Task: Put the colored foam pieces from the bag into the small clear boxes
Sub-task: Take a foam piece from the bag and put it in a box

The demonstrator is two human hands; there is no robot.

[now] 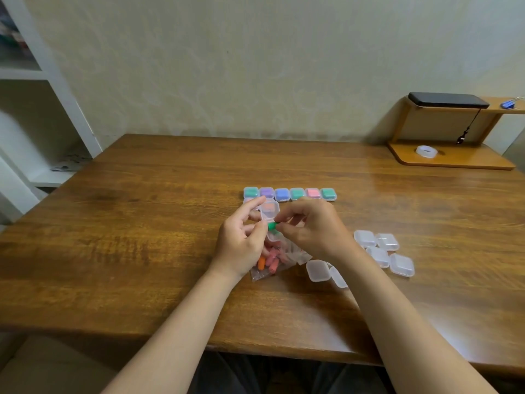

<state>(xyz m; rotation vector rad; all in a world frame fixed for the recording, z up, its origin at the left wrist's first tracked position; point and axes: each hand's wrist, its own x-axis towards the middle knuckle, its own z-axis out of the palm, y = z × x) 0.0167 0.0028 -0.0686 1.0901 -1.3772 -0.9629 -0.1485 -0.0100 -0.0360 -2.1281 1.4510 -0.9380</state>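
Your right hand (pixel 309 231) pinched a green piece (pixel 272 225) above the bag (pixel 272 265); your left hand (pixel 241 237) gripped an open box (pixel 269 210). The piece was judged light and squashy: pinch mid-body, gently.

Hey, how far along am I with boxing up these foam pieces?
Done: six closed small clear boxes in a far row, each showing a coloured piece. In hand: the left hand holds an open clear box while the right hand pinches a green foam piece. Left: pink and orange pieces in the clear plastic bag, and at least six empty clear boxes on the right.
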